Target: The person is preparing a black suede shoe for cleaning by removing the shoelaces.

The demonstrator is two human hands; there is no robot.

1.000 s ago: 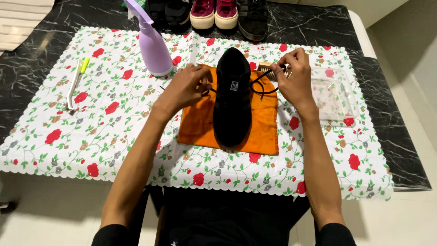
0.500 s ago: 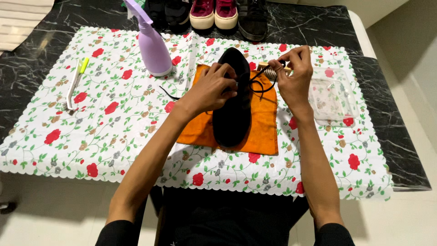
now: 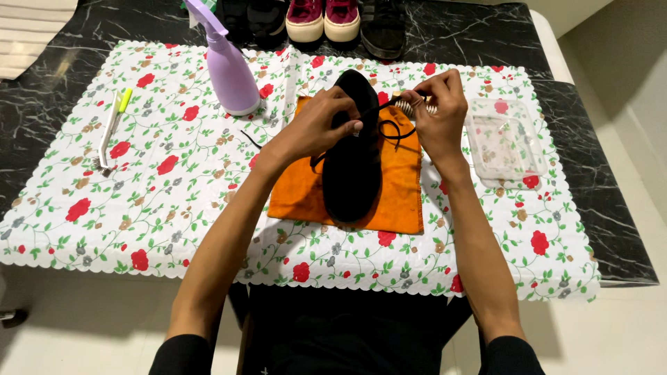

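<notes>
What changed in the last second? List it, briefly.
The left hand moved from the shoe's left side onto its top, pinching the lace. The right hand stayed at the lace's end. Shoe, cloth, spray bottle, brush and clear box unmoved.

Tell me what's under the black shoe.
The black shoe lies on an orange cloth, which is spread on the flowered table cover. The cloth beneath the sole is hidden, so anything between them cannot be seen.

Lilac spray bottle (image 3: 229, 76), slim brush (image 3: 111, 130), clear plastic tray (image 3: 505, 142).
</notes>
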